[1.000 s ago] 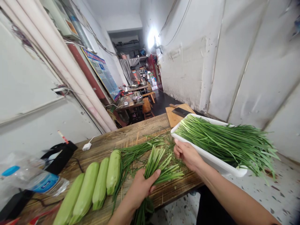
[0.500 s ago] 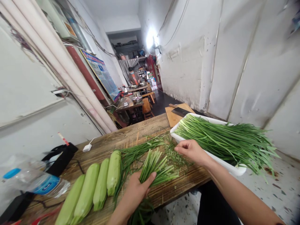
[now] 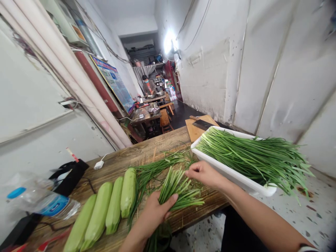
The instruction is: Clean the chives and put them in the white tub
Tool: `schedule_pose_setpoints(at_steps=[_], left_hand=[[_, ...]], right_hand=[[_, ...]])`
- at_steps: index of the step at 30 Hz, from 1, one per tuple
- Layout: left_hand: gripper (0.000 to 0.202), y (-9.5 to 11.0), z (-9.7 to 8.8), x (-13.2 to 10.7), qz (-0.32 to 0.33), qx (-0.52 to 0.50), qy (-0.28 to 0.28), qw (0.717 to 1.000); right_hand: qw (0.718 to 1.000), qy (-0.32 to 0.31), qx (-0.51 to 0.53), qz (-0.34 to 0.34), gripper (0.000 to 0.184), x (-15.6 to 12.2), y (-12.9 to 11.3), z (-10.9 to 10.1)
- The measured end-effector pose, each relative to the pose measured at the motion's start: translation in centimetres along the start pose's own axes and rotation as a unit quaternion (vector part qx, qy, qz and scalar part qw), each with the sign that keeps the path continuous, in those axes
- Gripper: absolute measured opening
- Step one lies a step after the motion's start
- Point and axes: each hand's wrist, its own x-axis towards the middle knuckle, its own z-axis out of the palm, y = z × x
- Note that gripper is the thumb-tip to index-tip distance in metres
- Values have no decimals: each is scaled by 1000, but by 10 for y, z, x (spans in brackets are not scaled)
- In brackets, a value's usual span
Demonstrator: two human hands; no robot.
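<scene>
My left hand (image 3: 154, 211) is wrapped around a bunch of garlic chives (image 3: 178, 190), its pale cut ends fanned up and to the right. The leafy part hangs below that hand, near the table's front edge. My right hand (image 3: 206, 173) is closed in a pinch at the upper right of the bunch's stem ends. Whatever lies between those fingertips is too small to make out. Loose chives (image 3: 157, 168) lie on the wooden table behind the bunch, with trimmed scraps around them. A white tub (image 3: 231, 171) heaped with long chives stands right of my right hand.
Several pale green zucchini (image 3: 98, 211) lie left of my left hand. Further left are a water bottle (image 3: 49, 206) and a white charger (image 3: 99, 165). A cleaver (image 3: 202, 124) rests on a cutting board (image 3: 193, 131) at the back. Another person (image 3: 148, 85) works at a far table.
My right hand has moved left and slightly down, from over the scraps to the stem ends. The bunch in my left hand has shifted slightly right. The far person now stands more upright.
</scene>
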Motion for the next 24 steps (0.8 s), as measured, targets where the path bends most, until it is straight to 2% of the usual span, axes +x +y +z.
schedule_pose_setpoints(at_steps=[2,3,4,7,10,13,17,21,24], left_hand=[[56,-4,-4,1,-20,-12,-5,1000],[57,-7,-5,2,-22,-16,-5,1000],[58,-9,-6,4,-23,-22,-10,999],[54,-10,-4,9,-5,-30,-32,999],[55,-7,3,11,7,-15,-29,999],[56,-4,6,10,12,-20,-20,1000],[54,-4,5,7,31,-42,-40,998],[55,-1,8,7,30,-64,-19,997],[55,2,12,7,19,-70,-3,997]], right_hand=[[992,122,-14,1,48,1,-3,-10],[987,157,-20,1,49,1,-5,-13],[988,156,-24,-1,50,-1,-8,-13],[997,55,-33,-45,42,-5,-16,2],[997,27,-3,-77,34,-6,-17,24],[997,8,65,-48,40,-3,-10,32],[995,-20,101,-15,44,-6,1,25],[998,3,15,-57,47,-13,6,21],[977,93,-124,-144,44,-13,9,21]])
